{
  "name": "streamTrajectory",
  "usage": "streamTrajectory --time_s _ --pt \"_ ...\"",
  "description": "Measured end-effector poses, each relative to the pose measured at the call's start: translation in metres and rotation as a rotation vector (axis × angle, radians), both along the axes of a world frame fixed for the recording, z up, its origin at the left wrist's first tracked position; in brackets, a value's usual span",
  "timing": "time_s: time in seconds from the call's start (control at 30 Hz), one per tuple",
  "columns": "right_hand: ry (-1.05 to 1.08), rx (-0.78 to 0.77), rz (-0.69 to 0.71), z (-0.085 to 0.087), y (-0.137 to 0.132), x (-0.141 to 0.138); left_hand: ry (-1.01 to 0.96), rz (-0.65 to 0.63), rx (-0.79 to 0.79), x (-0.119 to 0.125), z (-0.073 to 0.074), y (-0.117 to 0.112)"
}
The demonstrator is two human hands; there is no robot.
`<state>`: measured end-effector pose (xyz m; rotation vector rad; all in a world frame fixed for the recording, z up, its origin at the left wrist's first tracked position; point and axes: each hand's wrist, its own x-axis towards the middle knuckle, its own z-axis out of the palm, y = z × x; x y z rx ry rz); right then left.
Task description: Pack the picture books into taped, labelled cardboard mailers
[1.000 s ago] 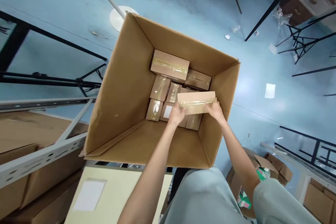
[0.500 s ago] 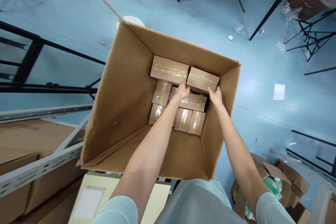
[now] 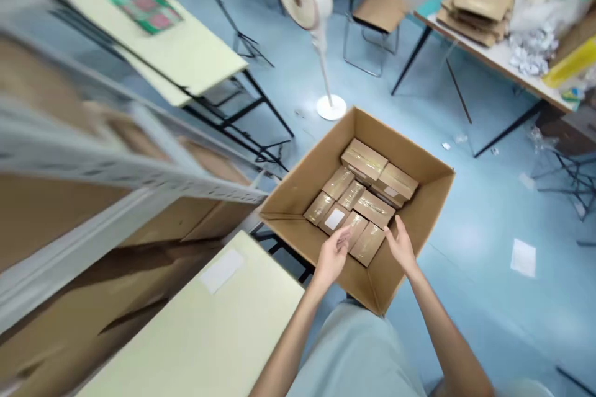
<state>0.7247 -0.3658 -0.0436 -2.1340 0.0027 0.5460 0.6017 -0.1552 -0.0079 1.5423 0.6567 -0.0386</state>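
Observation:
A large open cardboard carton [image 3: 298, 195] stands in front of me with several small taped boxes [image 3: 371, 206] packed inside it. At the far side, two boxes [image 3: 364, 158] sit higher than the others. One small box [image 3: 334, 218] bears a white label. My left hand [image 3: 333, 255] is over the near part of the carton with its fingers loosely curved, holding nothing. Over the right side, my right hand [image 3: 401, 245] has thumb and fingers apart and is empty. It is nearest the right-hand small boxes; whether it touches them I cannot tell.
A pale table [image 3: 200, 322] lies at my near left, beside a metal rack [image 3: 153, 180] of cardboard boxes. Beyond the carton stand a white fan [image 3: 331, 108], a chair [image 3: 379, 10] and another pale table [image 3: 195, 56]. A cluttered table [image 3: 488, 59] is at the far right.
Both hands have drawn back from the two far boxes toward me and come up empty. My view has tilted up and turned, bringing the fan and tables into sight.

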Motion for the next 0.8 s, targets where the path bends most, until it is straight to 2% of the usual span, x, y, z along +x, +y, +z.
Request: streamTrajectory --time_s 0.1,0.2,0.27,0.37,0.43,0.53,0.67,0.8 --pt "-0.106 0.095 0.189 0.041 0.025 -0.032 -0.08 0.202 0.068 -0.07 0.054 0.007" --pt "-0.143 0.209 0.424 0.083 0.053 -0.085 -0.147 0.463 0.159 -0.163 0.111 0.002" --pt "-0.129 0.268 0.608 0.109 0.069 -0.135 -0.18 0.691 0.2 -0.238 0.143 -0.014" --pt "-0.097 0.303 0.917 0.143 0.082 -0.227 -0.241 1.083 0.196 -0.353 0.176 -0.063" --pt "-0.087 0.315 1.108 0.159 0.083 -0.292 -0.297 1.324 0.167 -0.418 0.19 -0.108" --pt "-0.05 0.369 1.346 0.173 0.074 -0.39 -0.333 1.623 0.174 -0.494 0.206 -0.18" --pt "0.135 0.432 1.63 0.184 0.047 -0.515 -0.364 2.015 0.389 -0.573 0.219 -0.261" --pt "0.307 0.422 1.935 0.201 0.017 -0.615 -0.439 2.321 0.583 -0.635 0.215 -0.319"
